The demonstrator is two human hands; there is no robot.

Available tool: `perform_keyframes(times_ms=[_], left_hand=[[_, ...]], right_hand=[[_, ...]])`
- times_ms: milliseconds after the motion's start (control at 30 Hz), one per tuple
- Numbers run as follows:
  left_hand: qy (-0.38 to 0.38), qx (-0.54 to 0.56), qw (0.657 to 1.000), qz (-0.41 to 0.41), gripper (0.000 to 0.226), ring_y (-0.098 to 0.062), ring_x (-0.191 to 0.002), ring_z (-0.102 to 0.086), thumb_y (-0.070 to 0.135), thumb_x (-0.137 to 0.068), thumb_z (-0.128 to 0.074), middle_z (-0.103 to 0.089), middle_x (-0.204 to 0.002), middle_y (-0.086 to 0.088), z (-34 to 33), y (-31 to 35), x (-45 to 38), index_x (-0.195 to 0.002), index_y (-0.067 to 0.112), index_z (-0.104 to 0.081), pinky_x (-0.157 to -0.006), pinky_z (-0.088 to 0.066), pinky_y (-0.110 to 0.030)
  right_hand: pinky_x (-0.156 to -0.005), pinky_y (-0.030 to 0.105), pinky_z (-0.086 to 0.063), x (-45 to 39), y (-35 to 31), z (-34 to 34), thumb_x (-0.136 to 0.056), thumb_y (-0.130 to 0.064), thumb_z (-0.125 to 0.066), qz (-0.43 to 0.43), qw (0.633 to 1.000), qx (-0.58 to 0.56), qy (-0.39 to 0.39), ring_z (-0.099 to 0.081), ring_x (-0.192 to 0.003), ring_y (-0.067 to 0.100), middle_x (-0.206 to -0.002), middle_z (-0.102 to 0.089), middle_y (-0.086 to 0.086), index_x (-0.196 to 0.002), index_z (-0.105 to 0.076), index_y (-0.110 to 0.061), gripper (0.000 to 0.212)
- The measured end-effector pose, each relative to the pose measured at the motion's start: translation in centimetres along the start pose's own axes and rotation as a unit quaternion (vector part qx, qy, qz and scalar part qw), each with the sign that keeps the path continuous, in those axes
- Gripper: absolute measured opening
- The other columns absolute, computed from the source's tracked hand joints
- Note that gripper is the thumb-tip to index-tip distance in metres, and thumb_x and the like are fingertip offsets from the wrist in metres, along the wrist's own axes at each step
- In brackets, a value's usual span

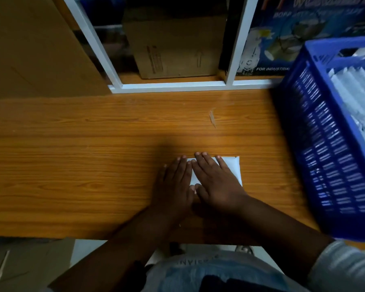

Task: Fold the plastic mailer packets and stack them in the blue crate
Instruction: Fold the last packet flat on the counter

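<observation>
— Both palms are down flat. The left hand [173, 182] and the right hand [216, 180] lie side by side with fingers straight, pressing the white mailer packet [233, 168] against the bench [93, 154]. Neither grips it.

— Where does it sit, exactly?

— Near the front edge of the bench, a little right of the middle. Only its right part and a sliver between the hands show; the rest is hidden under them. It looks folded already, though I can't count the folds.

— So what could go wrong?

— Plastic film likes to spring open, I'd guess. If both hands lift at once, the fold may pop up before it's carried. It could also skate on that smooth wood grain if the press turns into a push, and the near edge isn't far off.

— And the blue crate [325, 144]?

— To the right, well apart from the packet, its slatted wall facing the hands. White folded packets [354, 98] already stand packed inside. I think a new one, shoved in carelessly, might catch the rim or ruffle those rows.

— Room to move?

— Plenty of open bench to the left and toward the white shelf frame [173, 86] at the back. A small scrap [212, 118] lies between the hands and the frame, out of the way. The tight side is the right, where the crate wall rises.
</observation>
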State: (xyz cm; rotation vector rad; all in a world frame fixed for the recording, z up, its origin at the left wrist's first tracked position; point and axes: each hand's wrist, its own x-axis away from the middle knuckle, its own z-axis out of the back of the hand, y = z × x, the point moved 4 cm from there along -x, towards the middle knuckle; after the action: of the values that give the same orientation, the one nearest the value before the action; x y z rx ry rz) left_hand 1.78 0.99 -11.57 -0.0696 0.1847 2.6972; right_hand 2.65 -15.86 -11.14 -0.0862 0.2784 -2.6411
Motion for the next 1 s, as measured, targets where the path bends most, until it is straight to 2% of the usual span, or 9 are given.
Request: perform_keyframes(times_ms=[167,233,300,367,433,633,833,900,1000], left_hand=[[0.009,-0.021,1.0,0.013,0.064,-0.033,-0.155,-0.039,0.039,-0.1,-0.043,-0.046,-0.165,-0.013,2.3,1.2,-1.8,-0.154,0.008,-0.054,-0.123,-0.033,-0.058],[0.014,-0.015,1.0,-0.012,0.063,-0.033,-0.159,-0.033,0.037,-0.103,-0.042,-0.04,-0.169,-0.014,2.6,2.4,-2.5,-0.158,0.006,-0.047,-0.124,-0.031,-0.056],[0.006,-0.015,0.999,-0.039,0.067,-0.032,-0.162,-0.025,0.037,-0.104,-0.041,-0.03,-0.174,-0.014,1.8,3.2,-2.5,-0.163,0.005,-0.038,-0.124,-0.031,-0.058],[-0.007,-0.013,0.999,-0.035,0.071,-0.032,-0.163,-0.023,0.041,-0.103,-0.043,-0.029,-0.175,-0.013,1.0,3.2,-2.4,-0.164,0.006,-0.038,-0.124,-0.03,-0.06],[-0.016,-0.017,0.999,-0.028,0.074,-0.032,-0.163,-0.021,0.045,-0.102,-0.042,-0.027,-0.175,-0.013,0.5,3.1,-2.4,-0.165,0.009,-0.036,-0.126,-0.026,-0.06],[-0.021,-0.004,0.999,-0.025,0.074,-0.033,-0.164,-0.021,0.046,-0.101,-0.041,-0.025,-0.176,-0.014,-0.2,3.1,-2.6,-0.165,0.011,-0.037,-0.125,-0.027,-0.061],[-0.021,-0.012,1.0,-0.02,0.072,-0.034,-0.163,-0.021,0.046,-0.102,-0.04,-0.025,-0.176,-0.013,-0.3,3.1,-2.7,-0.166,0.012,-0.037,-0.127,-0.025,-0.06],[-0.03,-0.01,0.999,-0.016,0.072,-0.034,-0.163,-0.021,0.046,-0.103,-0.04,-0.024,-0.176,-0.012,-0.4,3.1,-2.7,-0.167,0.013,-0.034,-0.126,-0.025,-0.061],[-0.035,-0.021,0.999,-0.021,0.072,-0.035,-0.162,-0.024,0.046,-0.104,-0.038,-0.024,-0.176,-0.013,-0.1,3.4,-3.0,-0.167,0.011,-0.033,-0.126,-0.027,-0.063]], right_hand=[[-0.134,0.042,0.0,-0.2,1.6,1.8,-0.108,-0.045,-0.035,-0.057,0.967,-0.247,-0.009,-0.004,-0.164,0.013,-0.177,-0.018,0.003,-0.169,-0.029,-0.016,0.067],[-0.134,0.04,-0.002,0.3,1.7,3.0,-0.105,-0.034,-0.04,-0.077,0.953,-0.294,0.007,-0.012,-0.164,0.018,-0.175,-0.026,0.005,-0.167,-0.033,-0.016,0.065],[-0.133,0.048,-0.009,0.8,1.7,4.2,-0.1,-0.03,-0.038,-0.071,0.973,-0.22,0.026,-0.022,-0.163,0.026,-0.172,-0.034,0.009,-0.164,-0.037,-0.014,0.066],[-0.131,0.058,-0.017,1.5,1.4,4.6,-0.097,-0.037,-0.038,-0.031,0.999,-0.022,0.037,-0.03,-0.159,0.032,-0.168,-0.039,0.014,-0.161,-0.042,-0.01,0.07],[-0.13,0.061,-0.015,2.2,1.0,3.8,-0.101,-0.04,-0.038,-0.013,0.995,0.1,0.015,-0.028,-0.16,0.034,-0.169,-0.037,0.018,-0.161,-0.042,-0.005,0.07],[-0.131,0.058,-0.013,3.4,1.5,1.5,-0.112,-0.046,-0.03,-0.027,0.995,0.096,0.021,-0.008,-0.165,0.032,-0.177,-0.014,0.018,-0.168,-0.022,-0.004,0.07],[-0.132,0.056,-0.011,3.1,2.4,0.8,-0.111,-0.05,-0.034,-0.021,0.999,0.022,0.019,-0.005,-0.166,0.027,-0.178,-0.015,0.012,-0.169,-0.025,-0.01,0.071],[-0.133,0.052,-0.009,3.1,3.2,1.0,-0.11,-0.047,-0.037,-0.023,0.997,-0.071,0.016,-0.003,-0.166,0.021,-0.178,-0.015,0.007,-0.169,-0.026,-0.014,0.068],[-0.134,0.046,-0.007,3.2,5.2,2.6,-0.113,-0.041,-0.043,-0.072,0.958,-0.277,0.009,-0.002,-0.164,0.008,-0.178,-0.016,-0.003,-0.169,-0.029,-0.021,0.061]])
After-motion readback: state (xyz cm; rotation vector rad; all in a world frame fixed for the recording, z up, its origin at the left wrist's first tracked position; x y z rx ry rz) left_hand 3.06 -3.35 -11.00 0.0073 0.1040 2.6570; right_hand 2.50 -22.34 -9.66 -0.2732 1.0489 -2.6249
